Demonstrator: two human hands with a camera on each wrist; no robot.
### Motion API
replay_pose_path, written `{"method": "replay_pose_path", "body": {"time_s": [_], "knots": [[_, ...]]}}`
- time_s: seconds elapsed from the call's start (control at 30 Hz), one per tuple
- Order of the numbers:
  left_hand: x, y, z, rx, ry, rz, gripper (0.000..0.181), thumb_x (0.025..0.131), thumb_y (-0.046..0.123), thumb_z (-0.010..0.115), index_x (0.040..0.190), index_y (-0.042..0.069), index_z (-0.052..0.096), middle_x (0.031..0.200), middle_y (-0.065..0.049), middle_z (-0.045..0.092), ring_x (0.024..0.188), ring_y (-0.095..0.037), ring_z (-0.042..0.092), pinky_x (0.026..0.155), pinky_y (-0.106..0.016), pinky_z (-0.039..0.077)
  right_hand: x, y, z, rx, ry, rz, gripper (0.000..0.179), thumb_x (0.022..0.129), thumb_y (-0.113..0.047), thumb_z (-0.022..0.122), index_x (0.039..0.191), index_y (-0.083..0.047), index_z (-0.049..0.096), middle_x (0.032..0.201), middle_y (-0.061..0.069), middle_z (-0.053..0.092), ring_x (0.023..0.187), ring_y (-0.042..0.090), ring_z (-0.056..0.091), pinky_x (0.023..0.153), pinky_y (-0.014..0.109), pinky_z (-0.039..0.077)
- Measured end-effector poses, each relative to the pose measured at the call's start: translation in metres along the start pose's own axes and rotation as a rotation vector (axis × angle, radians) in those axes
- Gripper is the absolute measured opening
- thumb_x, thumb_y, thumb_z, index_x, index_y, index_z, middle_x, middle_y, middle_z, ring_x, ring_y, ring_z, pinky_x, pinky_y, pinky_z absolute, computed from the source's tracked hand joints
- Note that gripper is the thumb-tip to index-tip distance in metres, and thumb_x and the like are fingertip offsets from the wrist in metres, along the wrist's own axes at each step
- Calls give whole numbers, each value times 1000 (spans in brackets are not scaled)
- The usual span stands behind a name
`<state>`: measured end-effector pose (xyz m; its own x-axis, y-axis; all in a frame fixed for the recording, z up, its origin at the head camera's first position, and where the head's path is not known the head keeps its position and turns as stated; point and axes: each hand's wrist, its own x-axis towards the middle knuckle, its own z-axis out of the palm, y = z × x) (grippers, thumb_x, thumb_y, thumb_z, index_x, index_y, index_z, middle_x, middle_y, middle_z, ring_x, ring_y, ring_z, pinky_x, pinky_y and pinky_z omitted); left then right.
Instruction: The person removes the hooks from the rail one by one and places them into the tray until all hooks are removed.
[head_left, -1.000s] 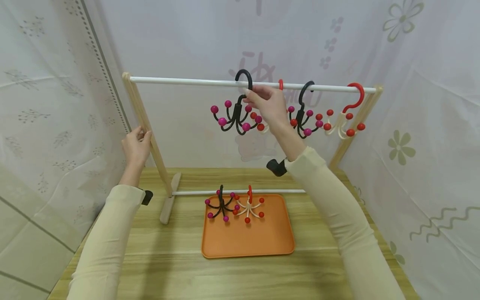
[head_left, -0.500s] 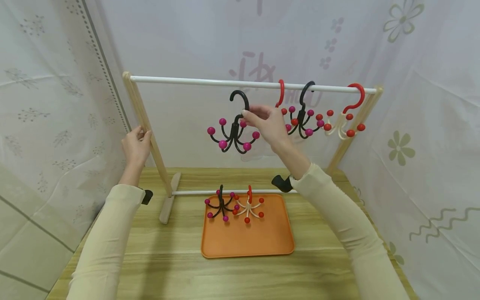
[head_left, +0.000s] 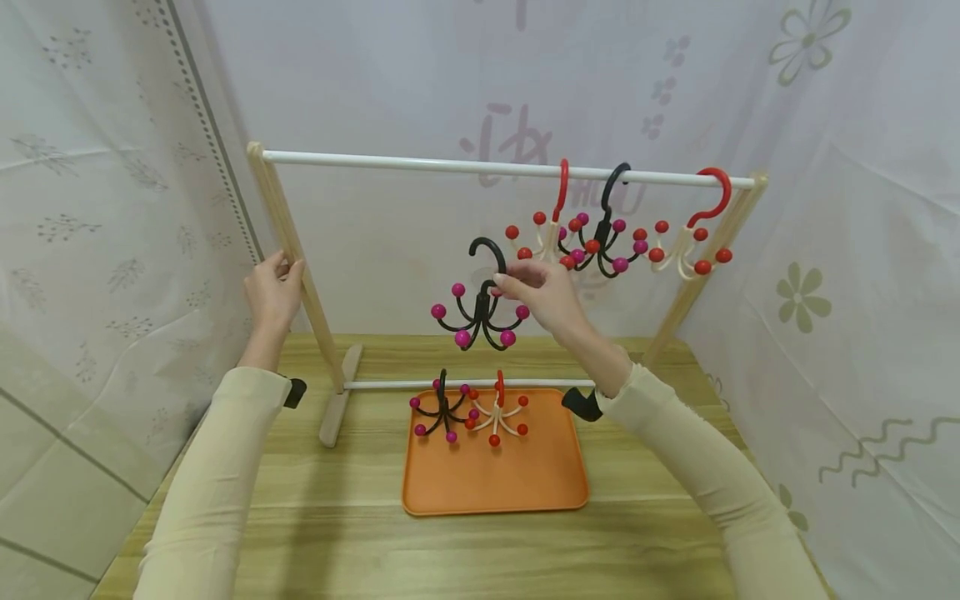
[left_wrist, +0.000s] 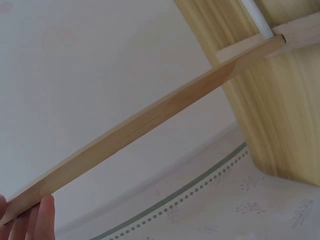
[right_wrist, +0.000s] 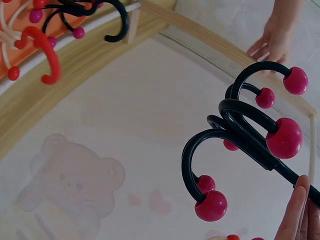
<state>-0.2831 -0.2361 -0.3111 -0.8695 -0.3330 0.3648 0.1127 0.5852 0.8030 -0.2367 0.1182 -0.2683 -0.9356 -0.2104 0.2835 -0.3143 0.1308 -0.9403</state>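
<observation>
My right hand [head_left: 546, 296] pinches a black multi-arm hook hanger [head_left: 482, 310] by the stem below its curved top. Pink balls tip its arms, and it is held below the rack's white upper rail [head_left: 420, 163], apart from it. At the left, my left hand [head_left: 274, 290] grips the rack's wooden post [head_left: 288, 225]; in the left wrist view fingers [left_wrist: 46, 215] and thumb lie on either side of the post. From the upper rail hang a cream hanger with a red hook [head_left: 563, 190], a black one [head_left: 602, 233] and another cream one [head_left: 681, 248] near the right post.
An orange tray [head_left: 495, 483] lies on the wooden table [head_left: 337, 533]. On it are a black hanger [head_left: 443, 408] with pink balls and a cream hanger [head_left: 496, 417] with red balls. The white lower rail [head_left: 386, 386] runs along the tray's far edge. Patterned curtains [head_left: 862, 250] surround the table.
My right hand has brought the black hanger down from the upper rail, well below it. My left hand stays on the post.
</observation>
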Motion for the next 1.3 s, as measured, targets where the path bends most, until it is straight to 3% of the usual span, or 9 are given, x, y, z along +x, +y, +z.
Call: {"method": "replay_pose_path", "body": {"time_s": [0.3,0.43,0.67,0.97,1.13,1.3], "knots": [[0,2,-1,3,0,-6,44,93,24,43,131,0,39,123,-23,46,109,-32,48,87,-39,42,-13,27,-11,-83,-9,-32,28,82,-22,64,97,2,62,89,11,65,85,22,62,76,29,48],[-1,2,-2,3,-4,-5,45,93,23,43,131,-1,38,122,-23,46,109,-32,47,87,-39,41,-20,36,-16,-110,7,9,29,81,-26,65,97,-1,62,89,10,66,87,22,61,71,29,48],[0,2,-2,4,-5,2,43,93,22,44,128,-2,41,122,-23,46,109,-32,48,87,-39,42,-30,56,-25,-98,19,30,30,81,-25,65,97,0,62,88,10,66,86,20,60,75,37,48],[1,1,-1,11,-2,-5,44,93,24,45,128,-2,42,121,-23,47,108,-32,48,86,-39,42,-45,87,-38,-169,44,98,31,80,-31,65,95,-4,63,86,8,66,87,19,59,76,44,44],[0,1,-1,6,-2,-2,43,93,24,44,127,-2,43,121,-24,47,108,-33,48,86,-40,42,-53,104,-44,-154,59,148,29,80,-24,66,96,0,62,86,11,66,86,23,60,78,43,45],[0,1,-1,5,0,2,42,93,23,44,126,-3,44,121,-24,48,108,-33,48,86,-40,42,-65,104,-45,-175,71,169,27,83,-16,62,99,6,60,89,17,64,88,29,59,70,38,47]]}}
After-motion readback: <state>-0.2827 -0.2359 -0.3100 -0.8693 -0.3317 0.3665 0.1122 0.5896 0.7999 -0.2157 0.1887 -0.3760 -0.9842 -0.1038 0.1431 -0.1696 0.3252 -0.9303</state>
